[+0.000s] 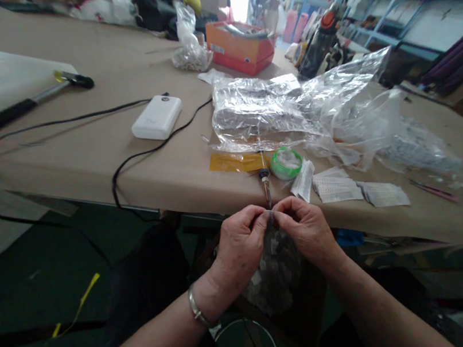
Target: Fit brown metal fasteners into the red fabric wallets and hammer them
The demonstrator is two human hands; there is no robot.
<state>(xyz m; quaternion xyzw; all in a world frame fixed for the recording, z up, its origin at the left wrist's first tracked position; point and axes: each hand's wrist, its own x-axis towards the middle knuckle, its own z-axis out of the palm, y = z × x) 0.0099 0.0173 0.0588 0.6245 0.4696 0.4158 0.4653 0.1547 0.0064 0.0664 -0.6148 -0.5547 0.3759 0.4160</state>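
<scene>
My left hand and my right hand meet just off the table's front edge, their fingertips pinched together. What they pinch is too small to make out. Right above the fingertips, a thin pointed tool with a dark collar sticks out over the edge, resembling a hot iron tip. Beneath the hands lies a heap of small greyish pieces, partly hidden by my wrists. Close by on the table are a green-rimmed round container, an amber strip and stacks of small white printed strips.
Crumpled clear plastic bags cover the table beyond the hands. A white power bank with a black cable lies left. A hammer, an orange box and tweezers also rest on the table.
</scene>
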